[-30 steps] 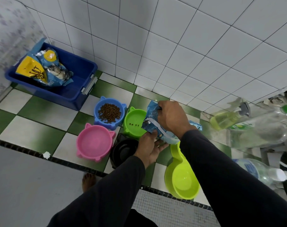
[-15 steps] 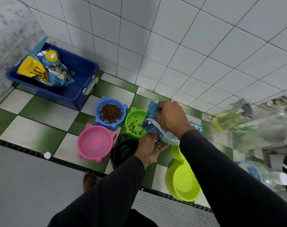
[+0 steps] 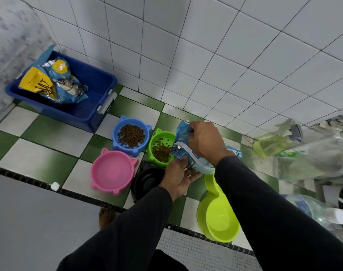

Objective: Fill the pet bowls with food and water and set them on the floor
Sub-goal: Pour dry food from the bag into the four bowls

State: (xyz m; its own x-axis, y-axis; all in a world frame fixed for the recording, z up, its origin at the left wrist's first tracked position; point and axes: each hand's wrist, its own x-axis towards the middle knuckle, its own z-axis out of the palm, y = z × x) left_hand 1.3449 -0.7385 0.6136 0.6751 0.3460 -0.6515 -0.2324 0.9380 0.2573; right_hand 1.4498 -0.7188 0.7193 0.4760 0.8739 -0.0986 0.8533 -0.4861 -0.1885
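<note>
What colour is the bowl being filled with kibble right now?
Bright green, seen in the head view: the green bowl.

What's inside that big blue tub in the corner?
The blue tub holds two crumpled pet food bags: a yellow-and-blue bag and a blue bag lying partly on it. Whatever is beneath them is covered.

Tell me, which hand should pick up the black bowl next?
Probably the left hand. It is right beside the black bowl and only steadies the food bag near its mouth. The right hand grips the bag's top, over the green bowl.
</note>
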